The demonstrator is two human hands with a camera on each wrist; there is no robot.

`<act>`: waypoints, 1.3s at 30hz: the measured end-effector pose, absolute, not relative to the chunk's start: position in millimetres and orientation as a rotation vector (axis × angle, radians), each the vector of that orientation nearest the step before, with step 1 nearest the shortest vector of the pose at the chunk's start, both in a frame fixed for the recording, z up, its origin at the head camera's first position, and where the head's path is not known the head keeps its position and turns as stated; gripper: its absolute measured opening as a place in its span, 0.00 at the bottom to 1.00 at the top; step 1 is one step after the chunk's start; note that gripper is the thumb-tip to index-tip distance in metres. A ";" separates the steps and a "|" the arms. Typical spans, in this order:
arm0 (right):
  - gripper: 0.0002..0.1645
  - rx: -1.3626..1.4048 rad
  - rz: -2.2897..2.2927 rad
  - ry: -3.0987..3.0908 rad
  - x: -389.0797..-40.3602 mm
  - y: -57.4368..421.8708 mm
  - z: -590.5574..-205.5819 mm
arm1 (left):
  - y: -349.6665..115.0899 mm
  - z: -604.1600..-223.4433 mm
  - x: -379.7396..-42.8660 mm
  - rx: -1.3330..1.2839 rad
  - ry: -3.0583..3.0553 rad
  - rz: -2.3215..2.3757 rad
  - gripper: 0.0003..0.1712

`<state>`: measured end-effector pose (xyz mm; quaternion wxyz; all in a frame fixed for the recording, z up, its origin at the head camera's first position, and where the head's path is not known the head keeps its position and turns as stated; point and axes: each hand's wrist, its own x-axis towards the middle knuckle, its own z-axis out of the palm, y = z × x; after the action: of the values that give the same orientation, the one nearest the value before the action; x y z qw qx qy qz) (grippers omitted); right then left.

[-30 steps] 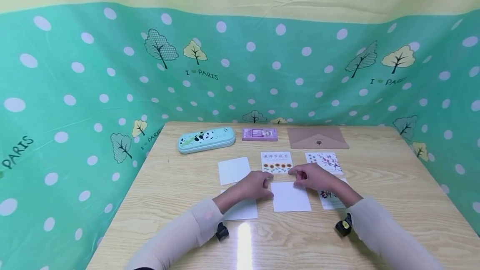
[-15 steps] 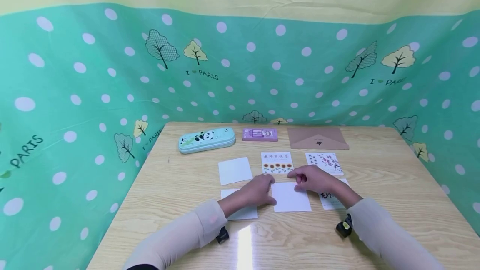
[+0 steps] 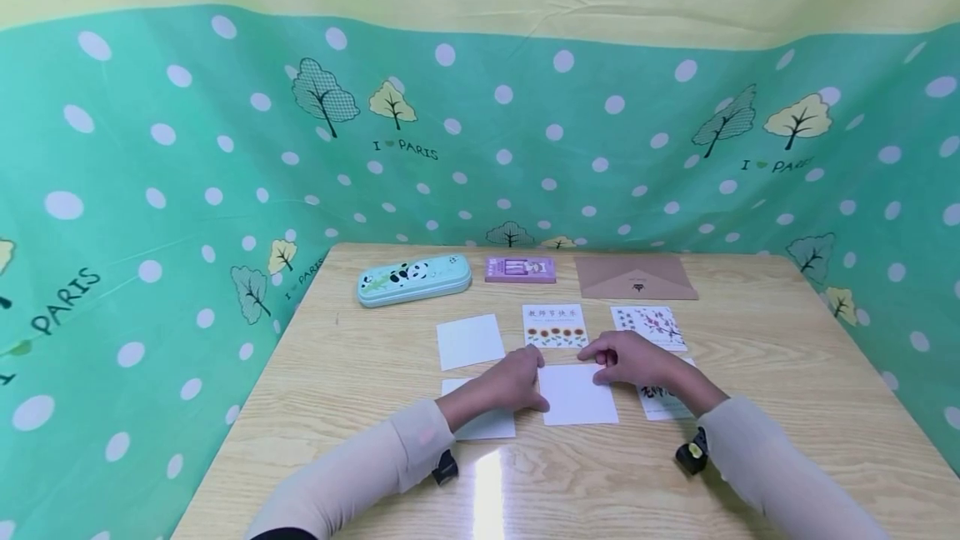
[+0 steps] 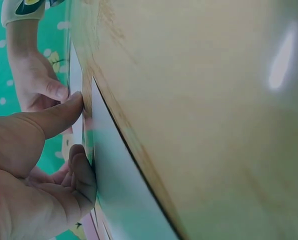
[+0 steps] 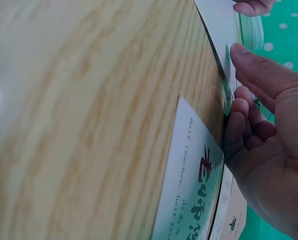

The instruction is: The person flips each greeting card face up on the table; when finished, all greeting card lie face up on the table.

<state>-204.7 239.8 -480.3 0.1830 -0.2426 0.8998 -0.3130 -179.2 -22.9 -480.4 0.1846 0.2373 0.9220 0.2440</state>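
A blank white card (image 3: 577, 398) lies flat on the table between both hands. At its left edge is the left hand (image 3: 513, 380), thumb (image 4: 71, 106) touching the card and the other fingers loosely bent. The right hand (image 3: 632, 358) is over the card's upper right corner; its thumb (image 5: 246, 56) rests on the card, and the index finger reaches toward the sunflower card (image 3: 553, 325) just behind. Under the left wrist lies another blank card (image 3: 487, 425), partly covered. The right wrist partly hides a card with dark brush lettering (image 5: 194, 175).
One more blank card (image 3: 470, 342) lies at the left, and a blossom-patterned card (image 3: 660, 325) at the right. Along the back are a light blue panda pencil case (image 3: 414, 280), a purple box (image 3: 520, 270) and a brown envelope (image 3: 636, 277). A polka-dot cloth (image 3: 480, 123) hangs behind the table.
The blank card between the hands has slid slightly left. The left hand first came down and right against its edge, then eased back left with it. The right hand has barely moved.
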 end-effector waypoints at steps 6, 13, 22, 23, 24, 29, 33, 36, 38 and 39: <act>0.16 -0.640 -0.890 2.536 -206.0 240.9 -481.7 | -21.9 -481.0 -178.3 0.692 2.620 0.670 0.40; 0.11 -0.606 -0.929 2.521 -203.8 241.9 -482.7 | -24.3 -484.6 -179.9 0.687 2.618 0.708 0.42; 0.09 -0.620 -1.086 2.598 -195.9 249.1 -488.5 | -35.5 -482.9 -188.6 0.777 2.628 0.907 0.17; 0.08 -0.603 -1.092 2.617 -195.2 249.7 -488.2 | -36.6 -482.0 -190.3 0.795 2.647 0.938 0.15; 0.09 -0.583 -1.099 2.628 -194.4 250.1 -487.3 | -37.7 -481.3 -192.1 0.812 2.664 0.971 0.14; 0.20 -0.516 -1.162 2.593 -187.2 251.5 -478.8 | -43.7 -476.3 -194.8 0.841 2.713 1.114 0.09; 0.14 -0.558 -1.270 2.516 -180.0 254.5 -473.3 | -49.5 -471.5 -193.6 0.832 2.676 1.143 0.05; 0.14 -0.586 -1.322 2.449 -176.1 257.7 -473.8 | -52.8 -470.9 -192.6 0.820 2.621 1.132 0.02; 0.15 -0.591 -1.329 2.419 -174.6 258.6 -474.8 | -54.1 -470.5 -192.2 0.812 2.596 1.114 0.02; 0.15 -0.585 -1.326 2.410 -174.0 258.5 -475.8 | -54.6 -470.7 -192.0 0.808 2.589 1.099 0.03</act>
<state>-174.0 258.5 -475.8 0.1641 -0.2054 0.8454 -0.4650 -192.0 -54.6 -470.7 0.1074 0.2745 0.8796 0.3734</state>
